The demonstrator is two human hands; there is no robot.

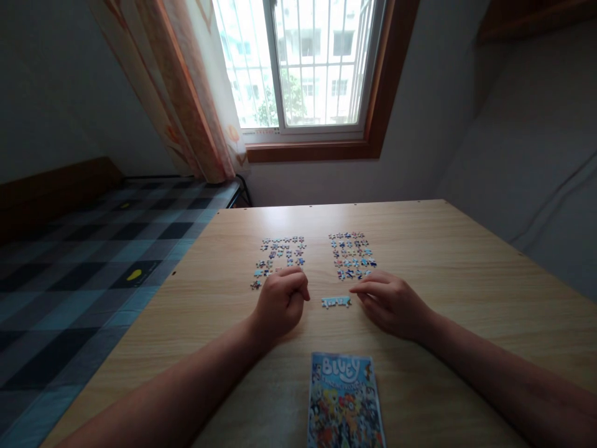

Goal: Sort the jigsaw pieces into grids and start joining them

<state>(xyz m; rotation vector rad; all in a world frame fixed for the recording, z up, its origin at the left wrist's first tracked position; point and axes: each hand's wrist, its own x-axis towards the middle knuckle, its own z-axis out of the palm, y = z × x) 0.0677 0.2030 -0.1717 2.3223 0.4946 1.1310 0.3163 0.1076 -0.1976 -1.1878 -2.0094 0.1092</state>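
Observation:
A short strip of joined jigsaw pieces [336, 302], pale blue along its length, lies flat between my two hands. My left hand [282, 301] rests left of the strip in a loose fist, with no piece showing in its fingers. Right of the strip is my right hand [389, 303], its fingers stretched out and the index fingertip close to the strip's right end. Loose jigsaw pieces [282, 253] stand in rows beyond my left hand, which covers part of them. Another block of loose pieces [351, 253] is laid out in rows beyond my right hand.
A colourful "Bluey" puzzle picture [345, 398] lies nearest me on the wooden table [433, 386]. To the left is a bed with a checked cover [93, 274]. A curtain [186, 93] hangs beside the barred window [321, 68] behind the table.

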